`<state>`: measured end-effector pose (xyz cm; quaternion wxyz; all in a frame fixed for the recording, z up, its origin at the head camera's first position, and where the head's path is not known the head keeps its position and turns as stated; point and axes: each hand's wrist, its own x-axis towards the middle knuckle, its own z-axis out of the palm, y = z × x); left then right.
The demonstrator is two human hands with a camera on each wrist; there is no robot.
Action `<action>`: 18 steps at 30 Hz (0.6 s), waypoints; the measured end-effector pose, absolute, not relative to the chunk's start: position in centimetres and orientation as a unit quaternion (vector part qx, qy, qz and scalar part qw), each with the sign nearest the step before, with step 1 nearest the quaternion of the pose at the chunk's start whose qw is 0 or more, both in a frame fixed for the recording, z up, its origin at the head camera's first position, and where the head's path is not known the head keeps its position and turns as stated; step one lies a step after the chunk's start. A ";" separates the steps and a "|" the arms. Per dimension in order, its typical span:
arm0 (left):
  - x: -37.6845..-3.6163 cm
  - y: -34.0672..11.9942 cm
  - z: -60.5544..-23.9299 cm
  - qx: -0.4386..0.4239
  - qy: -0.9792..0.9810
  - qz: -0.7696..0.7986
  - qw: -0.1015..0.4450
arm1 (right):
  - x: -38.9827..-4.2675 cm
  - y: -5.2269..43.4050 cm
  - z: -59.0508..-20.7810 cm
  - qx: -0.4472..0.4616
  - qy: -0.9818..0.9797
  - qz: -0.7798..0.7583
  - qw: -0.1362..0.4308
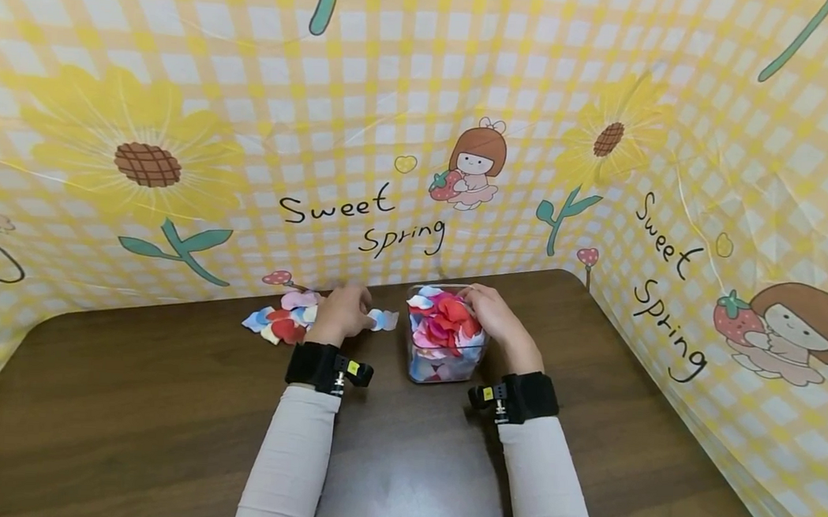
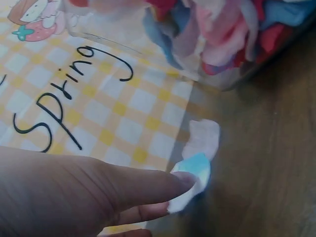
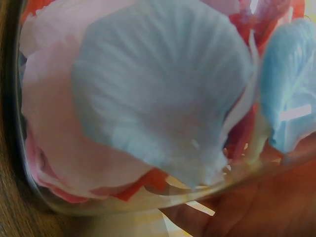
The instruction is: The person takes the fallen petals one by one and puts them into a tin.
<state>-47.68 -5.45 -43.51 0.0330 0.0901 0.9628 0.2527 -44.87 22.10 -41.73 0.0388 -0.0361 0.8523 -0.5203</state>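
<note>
A blue-and-white artificial petal [image 2: 201, 168] is pinched between the thumb and fingers of my left hand [image 1: 342, 313], low over the table. Just beyond it lies a pale pink petal [image 2: 203, 136]. To the right stands a clear plastic container [image 1: 442, 373], heaped to the rim with red, pink, white and blue petals [image 1: 446, 316]. My right hand [image 1: 501, 323] holds this container at its right side, fingers bent at the back rim. Through the clear wall, the right wrist view shows a large grey-blue petal [image 3: 163, 89] close up.
A loose pile of petals [image 1: 285, 323] lies left of my left hand, near the back edge of the brown table [image 1: 163, 401]. Behind and to the right rises a yellow checked cloth [image 1: 364, 145] with flowers and lettering.
</note>
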 end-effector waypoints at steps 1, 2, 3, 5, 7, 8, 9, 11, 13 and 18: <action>-47.7 -5.4 -43.6 0.092 0.962 0.255 0.037 | -44.9 22.1 -41.7 -0.037 0.852 -0.521 0.039; -47.7 -5.4 -43.7 0.094 0.961 0.257 0.041 | -44.9 22.1 -41.7 -0.037 0.853 -0.519 0.038; -47.8 -5.4 -43.7 0.095 0.961 0.258 0.044 | -44.9 22.1 -41.7 -0.039 0.853 -0.518 0.037; -47.7 -5.6 -43.7 0.097 0.960 0.260 0.045 | -44.9 22.0 -41.7 -0.039 0.855 -0.515 0.037; -47.6 -5.9 -43.3 0.099 0.956 0.271 0.042 | -44.9 22.0 -41.7 -0.037 0.858 -0.511 0.037; -47.6 -6.1 -43.0 0.102 0.953 0.282 0.042 | -44.9 22.0 -41.7 -0.037 0.859 -0.509 0.037; -47.4 -6.3 -42.5 0.103 0.950 0.291 0.040 | -44.9 22.0 -41.8 -0.036 0.858 -0.510 0.037; -46.9 -6.6 -41.1 0.114 0.943 0.313 0.022 | -44.9 22.0 -41.9 -0.035 0.857 -0.513 0.039; -46.2 -6.7 -39.4 0.125 0.932 0.341 0.001 | -44.9 22.1 -42.0 -0.037 0.855 -0.516 0.039; -44.0 -5.3 -35.5 0.162 0.902 0.397 -0.048 | -45.0 22.2 -41.9 -0.039 0.851 -0.522 0.035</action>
